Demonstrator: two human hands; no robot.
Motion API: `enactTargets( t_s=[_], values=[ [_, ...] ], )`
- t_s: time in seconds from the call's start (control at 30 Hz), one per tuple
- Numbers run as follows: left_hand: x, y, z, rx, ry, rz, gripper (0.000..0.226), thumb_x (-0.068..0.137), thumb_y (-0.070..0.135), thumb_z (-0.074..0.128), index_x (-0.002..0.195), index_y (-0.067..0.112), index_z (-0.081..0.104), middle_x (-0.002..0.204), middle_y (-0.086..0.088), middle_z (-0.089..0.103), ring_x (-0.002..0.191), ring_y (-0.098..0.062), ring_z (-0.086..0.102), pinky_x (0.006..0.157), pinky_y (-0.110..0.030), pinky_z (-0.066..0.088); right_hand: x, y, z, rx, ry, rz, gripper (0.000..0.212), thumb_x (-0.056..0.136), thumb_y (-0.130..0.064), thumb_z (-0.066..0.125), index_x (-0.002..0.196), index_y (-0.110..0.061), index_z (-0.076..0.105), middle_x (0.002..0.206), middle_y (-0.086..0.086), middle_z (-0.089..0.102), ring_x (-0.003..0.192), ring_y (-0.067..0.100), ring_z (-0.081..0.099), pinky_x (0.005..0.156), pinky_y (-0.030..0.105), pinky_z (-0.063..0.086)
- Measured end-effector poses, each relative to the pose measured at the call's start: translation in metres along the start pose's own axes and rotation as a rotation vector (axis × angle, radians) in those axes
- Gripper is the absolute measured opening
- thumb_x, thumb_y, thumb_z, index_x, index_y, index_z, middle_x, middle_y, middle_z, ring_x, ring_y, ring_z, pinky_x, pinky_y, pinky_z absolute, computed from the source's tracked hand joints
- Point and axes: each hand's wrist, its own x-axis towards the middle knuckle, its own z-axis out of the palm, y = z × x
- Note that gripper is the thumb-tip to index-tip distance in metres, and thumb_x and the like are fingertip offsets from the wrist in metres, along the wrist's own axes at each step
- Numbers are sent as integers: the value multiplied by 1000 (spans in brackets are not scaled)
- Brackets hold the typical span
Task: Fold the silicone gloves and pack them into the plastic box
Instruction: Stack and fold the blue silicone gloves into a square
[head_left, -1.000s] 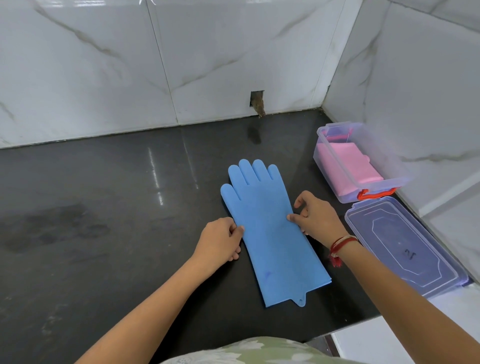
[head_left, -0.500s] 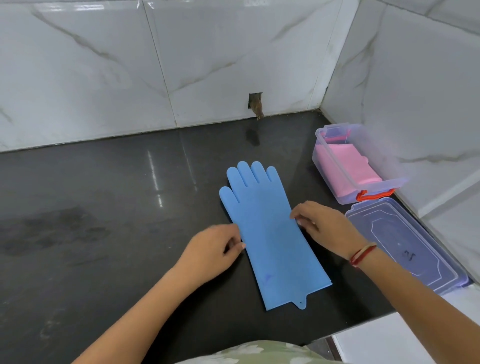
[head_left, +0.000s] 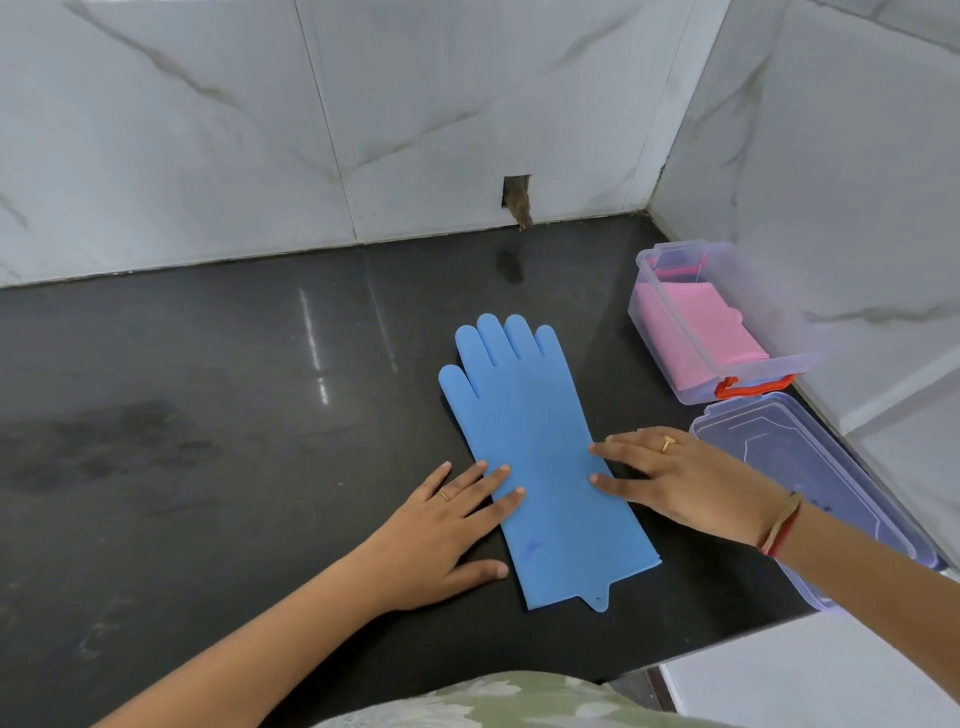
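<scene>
Now both hands have opened from curled to flat and spread. On the dark worktop (head_left: 208, 415) a blue glove (head_left: 524, 447) lies unfolded between them, left hand (head_left: 441, 525) fingertips on its left edge, right hand (head_left: 685, 478) fingertips on its right.

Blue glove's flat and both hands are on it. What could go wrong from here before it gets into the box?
The blue glove is long and slick-looking; pinned only at its edges by the left hand and right hand, it may spring open when folded. The box already holds a pink glove, so space may be tight. The lid sits near the counter edge.
</scene>
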Motion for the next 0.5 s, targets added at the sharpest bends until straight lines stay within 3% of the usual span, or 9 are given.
enactTargets(
  t_s=[0.1, 0.17, 0.2, 0.27, 0.33, 0.43, 0.5],
  values=[
    [1, 0, 3, -7, 5, -7, 76, 84, 78, 11, 142, 43, -23, 155, 12, -22, 138, -8, -30, 109, -41, -26, 0, -7, 4, -44, 47, -46, 60, 50, -28, 90, 107, -23, 71, 114, -2, 70, 104, 16, 67, 90, 32, 51],
    [2, -2, 5, -26, 20, 7, 84, 80, 83, 18, 145, 42, -18, 156, 13, -19, 139, -5, -28, 111, -39, -24, 3, -10, 6, -14, 143, 9, 44, 58, -26, 86, 99, -22, 72, 110, -3, 71, 106, 16, 66, 92, 32, 51],
    [2, -3, 4, -49, 35, 15, 89, 77, 85, 23, 146, 42, -12, 156, 14, -17, 140, -4, -25, 111, -37, -23, 5, -12, 6, 86, 198, 63, 34, 66, -23, 81, 98, -22, 70, 111, -3, 69, 110, 15, 63, 96, 31, 50],
    [3, -6, 0, -109, 82, 31, 95, 71, 88, 33, 148, 41, 4, 157, 17, -7, 142, 1, -17, 114, -32, -18, 12, -17, 3, 507, 277, 251, 17, 83, -19, 61, 99, -25, 60, 113, -9, 62, 112, 9, 57, 98, 20, 45],
    [5, -6, -2, -181, 169, 17, 95, 66, 88, 43, 144, 38, 24, 155, 20, 11, 142, 5, -5, 117, -31, -8, 23, -22, 0, 913, 299, 496, 17, 89, -12, 47, 91, -26, 56, 100, -9, 62, 97, 6, 58, 87, 19, 46],
    [14, 4, 1, -417, 393, -158, 71, 64, 78, 59, 120, 33, 57, 134, 18, 44, 133, 5, 21, 115, -33, 21, 40, -22, 2, 1068, 251, 735, 29, 91, -3, 43, 76, -25, 52, 80, -8, 60, 77, 9, 60, 68, 13, 45],
    [23, 11, 1, -507, 511, -301, 53, 63, 71, 62, 96, 30, 67, 113, 19, 49, 117, 4, 33, 102, -28, 30, 51, -20, 3, 1039, 207, 809, 28, 89, -3, 45, 71, -24, 48, 74, -8, 56, 72, 13, 56, 63, 16, 42]
  ],
)
